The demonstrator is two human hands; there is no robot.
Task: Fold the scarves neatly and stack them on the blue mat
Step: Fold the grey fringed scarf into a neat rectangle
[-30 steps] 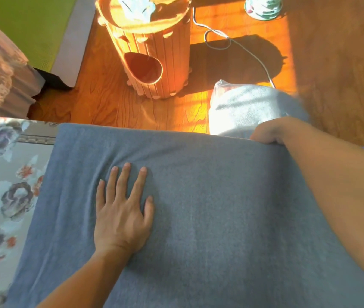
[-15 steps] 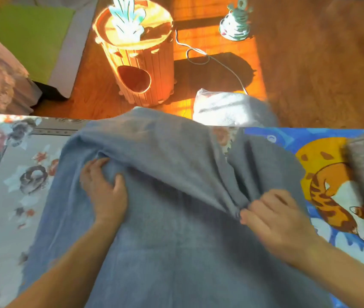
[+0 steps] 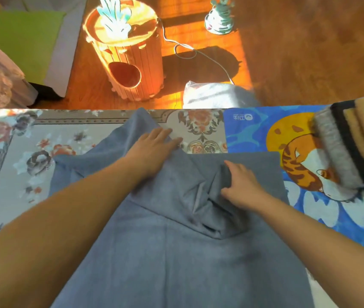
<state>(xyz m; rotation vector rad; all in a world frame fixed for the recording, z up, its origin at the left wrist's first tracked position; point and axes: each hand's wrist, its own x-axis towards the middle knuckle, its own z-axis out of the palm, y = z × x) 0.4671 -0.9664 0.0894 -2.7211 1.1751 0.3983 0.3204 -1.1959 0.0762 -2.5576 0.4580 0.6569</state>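
A large grey-blue scarf (image 3: 176,258) lies across the floral tablecloth, its far part pulled toward me into a rumpled fold. My left hand (image 3: 154,145) lies flat with straight fingers on the scarf's far edge. My right hand (image 3: 241,183) pinches a bunched crease near the scarf's middle. The blue mat (image 3: 254,134) with a tiger picture sits at the right, its near left part covered by the scarf. A stack of folded scarves (image 3: 352,147), grey, dark and tan, rests on the mat's right side.
The floral tablecloth (image 3: 21,152) covers the table's left part. Beyond the table's far edge, on the wooden floor, stand a wooden barrel-shaped pet house (image 3: 127,54), a white bundle (image 3: 214,96), a cable and a small toy (image 3: 219,16). A green cushion (image 3: 21,38) is far left.
The scarf's far edge has been drawn toward me, uncovering tablecloth and mat. My left hand went from a grip to lying flat; my right hand moved nearer, gathering cloth. The view tilted right.
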